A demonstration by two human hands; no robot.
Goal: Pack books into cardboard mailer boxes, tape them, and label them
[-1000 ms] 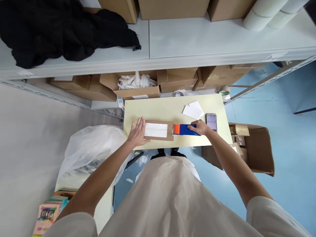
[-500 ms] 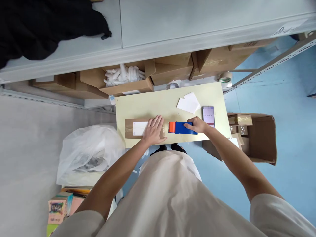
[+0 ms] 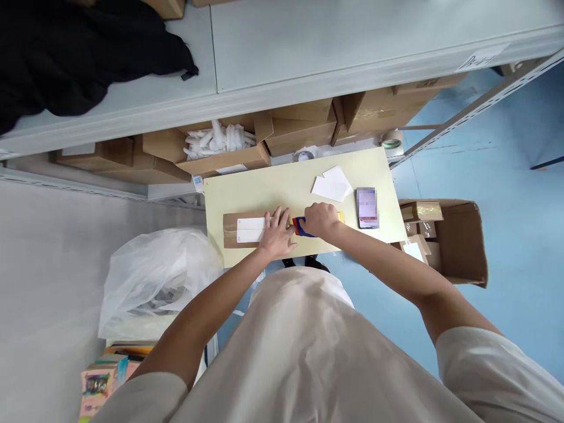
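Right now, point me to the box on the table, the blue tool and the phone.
Box [image 3: 250,230]: head view, on its white label.
Blue tool [image 3: 307,233]: head view, on the exposed blue body.
Phone [image 3: 367,207]: head view, mid-screen.

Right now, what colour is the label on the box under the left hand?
The label is white; the head view, the only one, shows it.
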